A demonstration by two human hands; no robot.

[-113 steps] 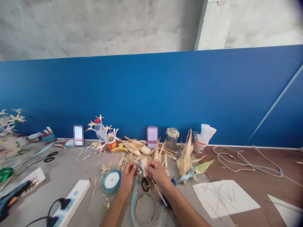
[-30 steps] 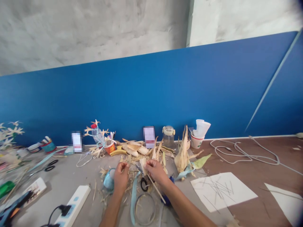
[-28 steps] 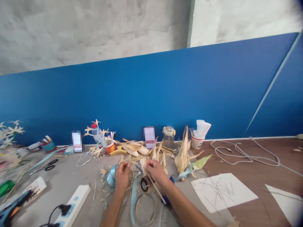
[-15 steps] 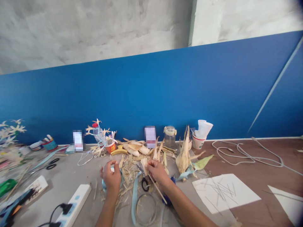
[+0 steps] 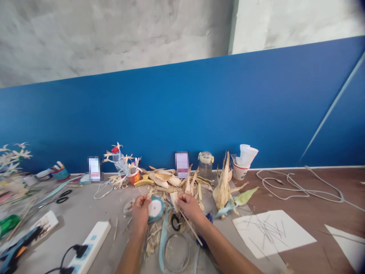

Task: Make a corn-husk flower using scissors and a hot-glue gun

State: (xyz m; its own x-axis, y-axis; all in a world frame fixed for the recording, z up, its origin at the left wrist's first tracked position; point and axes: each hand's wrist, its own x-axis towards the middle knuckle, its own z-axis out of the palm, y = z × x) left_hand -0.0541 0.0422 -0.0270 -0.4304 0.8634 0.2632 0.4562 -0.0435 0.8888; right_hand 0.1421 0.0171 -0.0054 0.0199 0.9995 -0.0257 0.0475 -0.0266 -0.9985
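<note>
My left hand (image 5: 140, 211) is closed round a light-blue ribbon spool (image 5: 155, 209), held upright with its white face toward me. A strand of the blue ribbon (image 5: 162, 239) trails down the table from it. My right hand (image 5: 190, 207) pinches a pale corn-husk piece (image 5: 174, 199) and a thin wooden stick (image 5: 191, 229) that slants down to the right. Black-handled scissors (image 5: 174, 221) lie just under my right hand. Dry husk scraps (image 5: 159, 182) are heaped around and behind both hands.
A white power strip (image 5: 89, 240) with black plugs lies at lower left, with another pair of scissors (image 5: 58, 197) beyond it. A glass jar (image 5: 205, 164), a paper cup (image 5: 240, 171), white cables (image 5: 296, 186) and a paper sheet with thin wires (image 5: 272, 232) are to the right. A wire ring (image 5: 176, 251) lies near me.
My left hand picked up the ribbon spool from the table at the left, swung it out leftward, then brought it back beside the right hand. The right hand kept its hold.
</note>
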